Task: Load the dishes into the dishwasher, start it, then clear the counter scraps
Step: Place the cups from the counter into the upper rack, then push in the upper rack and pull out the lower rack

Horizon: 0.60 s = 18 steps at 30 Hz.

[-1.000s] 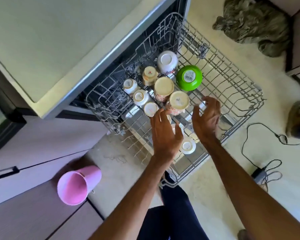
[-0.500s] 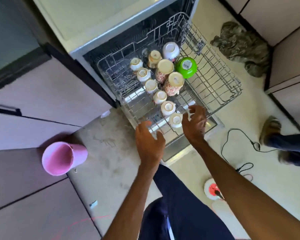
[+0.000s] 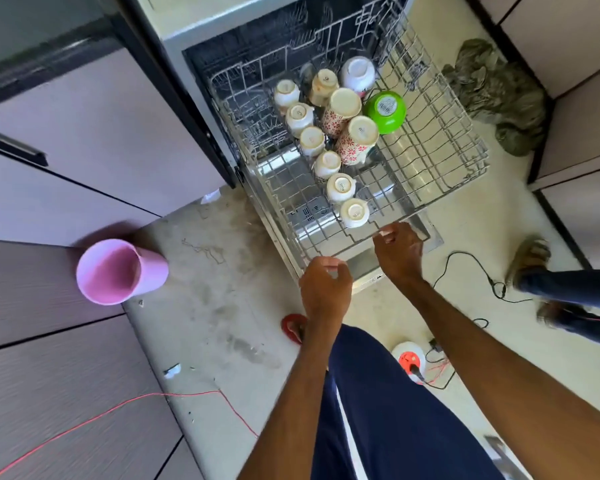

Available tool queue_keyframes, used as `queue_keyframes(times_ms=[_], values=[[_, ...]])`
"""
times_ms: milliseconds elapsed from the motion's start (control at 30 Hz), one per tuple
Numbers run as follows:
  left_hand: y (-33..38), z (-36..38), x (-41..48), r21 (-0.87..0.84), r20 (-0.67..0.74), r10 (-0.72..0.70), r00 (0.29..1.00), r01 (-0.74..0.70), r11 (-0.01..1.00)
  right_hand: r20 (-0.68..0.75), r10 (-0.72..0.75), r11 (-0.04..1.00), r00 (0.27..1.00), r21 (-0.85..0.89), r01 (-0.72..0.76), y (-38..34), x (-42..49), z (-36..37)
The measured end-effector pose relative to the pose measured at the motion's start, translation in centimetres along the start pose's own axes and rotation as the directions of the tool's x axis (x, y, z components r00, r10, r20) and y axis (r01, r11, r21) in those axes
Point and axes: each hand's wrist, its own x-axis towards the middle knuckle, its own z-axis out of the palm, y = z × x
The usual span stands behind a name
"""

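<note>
The dishwasher's wire rack [image 3: 440, 157] is pulled out over the open door [image 3: 364, 268]. Several upturned white cups [image 3: 340, 187], two flowered mugs [image 3: 357, 138], a white bowl [image 3: 358, 73] and a green bowl [image 3: 386, 110] stand in it. My right hand [image 3: 399, 252] is at the rack's front rail, thumb and bent fingers pinching the wire. My left hand [image 3: 324, 287] hovers at the rack's front left corner, fingers loosely curled with nothing in them.
A pink bin [image 3: 118, 270] stands on the floor by the cabinets at left. A crumpled cloth [image 3: 496, 95] lies right of the rack. Black cable [image 3: 471, 268], red wire [image 3: 125, 403] and another person's feet [image 3: 530, 258] are nearby.
Both hands drew back from the cups to the rack's front edge. The view pulled up and away, and the last cups now stand in the row.
</note>
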Motion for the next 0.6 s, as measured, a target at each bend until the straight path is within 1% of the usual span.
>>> queue_keyframes(times_ms=[33, 67, 100, 167, 233, 267, 300, 333, 367, 433, 467, 500, 533, 600], values=[[0.0, 0.4, 0.4, -0.031, 0.032, -0.048, 0.998, 0.049, 0.998, 0.014, 0.108, 0.994, 0.994, -0.003, -0.108, 0.4, 0.5, 0.1], [0.0, 0.9, 0.9, -0.057, 0.072, -0.097, 0.993, 0.102, 0.993, 0.042, 0.236, 0.971, 0.971, 0.020, -0.237, 0.9, 1.2, 0.2], [0.0, 1.4, 1.6, -0.098, 0.115, -0.156, 0.981, 0.168, 0.981, 0.066, 0.330, 0.942, 0.942, 0.045, -0.333, 1.4, 2.0, 0.4], [-0.5, 2.3, 2.7, -0.210, 0.209, -0.299, 0.931, 0.341, 0.916, 0.125, 0.431, 0.893, 0.893, 0.084, -0.443, 2.8, 3.8, 0.6], [-0.5, 3.0, 3.4, -0.351, 0.296, -0.456, 0.839, 0.540, 0.765, 0.218, 0.491, 0.830, 0.843, 0.175, -0.529, 3.4, 5.1, 0.3], [-0.3, 3.4, 3.6, -0.428, 0.345, -0.505, 0.791, 0.612, 0.666, 0.265, 0.498, 0.799, 0.826, 0.230, -0.556, 3.1, 5.6, 0.1], [-0.1, 3.6, 3.8, -0.513, 0.390, -0.526, 0.756, 0.652, 0.558, 0.302, 0.494, 0.779, 0.815, 0.263, -0.569, 3.2, 6.2, 0.0], [0.3, 3.9, 4.2, -0.585, 0.426, -0.529, 0.734, 0.670, 0.458, 0.329, 0.489, 0.764, 0.808, 0.285, -0.579, 3.3, 7.1, 0.0], [0.4, 4.2, 4.7, -0.649, 0.441, -0.525, 0.728, 0.662, 0.374, 0.346, 0.491, 0.743, 0.800, 0.314, -0.591, 3.6, 8.1, 0.1], [0.7, 5.0, 5.6, -0.762, 0.409, -0.553, 0.726, 0.605, 0.230, 0.368, 0.498, 0.676, 0.785, 0.402, -0.617, 3.4, 9.8, 0.0], [0.8, 5.3, 6.1, -0.806, 0.375, -0.587, 0.718, 0.565, 0.176, 0.374, 0.521, 0.637, 0.767, 0.427, -0.641, 3.3, 10.5, -0.2], [0.8, 6.0, 6.7, -0.836, 0.358, -0.617, 0.701, 0.535, 0.123, 0.382, 0.548, 0.594, 0.744, 0.448, -0.668, 3.6, 11.5, -0.5], [0.9, 6.5, 7.1, -0.853, 0.340, -0.641, 0.689, 0.512, 0.098, 0.409, 0.565, 0.555, 0.716, 0.454, -0.697, 3.9, 12.2, -1.0], [2.0, 7.5, 7.5, -0.882, 0.288, -0.691, 0.663, 0.464, 0.077, 0.471, 0.572, 0.479, 0.672, 0.473, -0.739, 4.5, 13.9, -2.0]])
